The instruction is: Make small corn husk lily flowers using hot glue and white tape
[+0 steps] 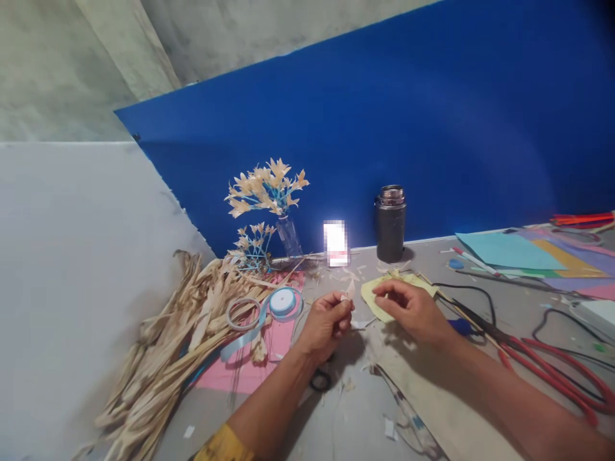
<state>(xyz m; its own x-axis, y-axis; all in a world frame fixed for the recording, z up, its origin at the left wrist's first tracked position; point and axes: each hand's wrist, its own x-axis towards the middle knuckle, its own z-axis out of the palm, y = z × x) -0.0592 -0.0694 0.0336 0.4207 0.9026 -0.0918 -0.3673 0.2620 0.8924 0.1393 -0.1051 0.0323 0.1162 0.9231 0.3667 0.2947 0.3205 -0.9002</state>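
My left hand point(329, 322) is closed in a pinch over the middle of the table. Between its thumb and fingertips sits a small pale piece point(350, 296) that looks like a cut husk petal. To its right, my right hand point(408, 308) hovers at a sheet of yellow paper point(372, 299), fingers loosely curled with a gap at the thumb, nothing visible in them. Small pale scraps lie on the yellow paper and behind my left hand. A black scissor handle ring point(320, 380) partly shows beneath my left forearm.
Dried husks point(163, 339) pile up at left, beside blue ribbon point(283, 302) on pink paper point(230, 379). Behind stand husk flowers point(269, 186) in a bottle point(288, 235), a bright phone-like screen point(336, 243) and a dark flask point(391, 227). Red-handled shears point(552, 371) and coloured paper point(509, 251) lie right.
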